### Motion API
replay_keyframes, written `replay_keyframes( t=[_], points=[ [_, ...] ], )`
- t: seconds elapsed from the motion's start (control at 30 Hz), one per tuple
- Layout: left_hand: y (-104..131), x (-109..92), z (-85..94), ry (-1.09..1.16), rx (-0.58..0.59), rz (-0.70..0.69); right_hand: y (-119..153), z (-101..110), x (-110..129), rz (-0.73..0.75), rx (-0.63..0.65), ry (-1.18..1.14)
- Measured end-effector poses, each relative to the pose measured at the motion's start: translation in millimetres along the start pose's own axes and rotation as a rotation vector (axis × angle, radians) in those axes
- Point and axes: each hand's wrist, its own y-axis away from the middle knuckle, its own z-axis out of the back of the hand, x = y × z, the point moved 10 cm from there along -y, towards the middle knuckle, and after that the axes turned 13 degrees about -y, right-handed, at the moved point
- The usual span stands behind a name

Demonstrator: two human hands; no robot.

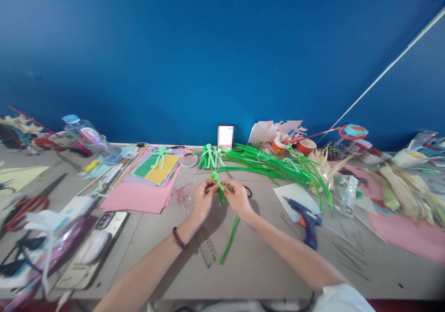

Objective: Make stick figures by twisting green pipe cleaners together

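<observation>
My left hand (204, 198) and my right hand (238, 201) are together over the middle of the table, fingers pinched on a small green pipe-cleaner figure (214, 176). Its round, coiled head sticks up between my fingertips, and the rest is partly hidden by them. Below my right hand a loose green pipe cleaner (230, 242) slants toward me. Under my left wrist lies a clear ruler (206, 246) with holes. Scissors show a black handle (248, 191) just behind my right hand. Finished-looking green pipe-cleaner figures (209, 156) stand bunched beyond my hands.
A big bundle of green pipe cleaners (274, 161) spreads at the back right. A blue glue gun (306, 221) rests to the right. Pink paper (137, 197), a phone (111, 226) and a plastic bottle (88, 136) are on the left. Corn husks (405, 191) lie far right.
</observation>
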Motion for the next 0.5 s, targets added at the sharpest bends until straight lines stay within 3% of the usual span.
replay_keyframes(
  t=[0.2, 0.5],
  points=[
    [1, 6, -6.1, 0.092, 0.009, 0.022, 6, -1, 4, 0.075, 0.018, 0.112],
    [-1, 19, -10.0, 0.297, 0.031, 0.147, 1, -2, -3, -0.023, 0.009, 0.01]
  ],
)
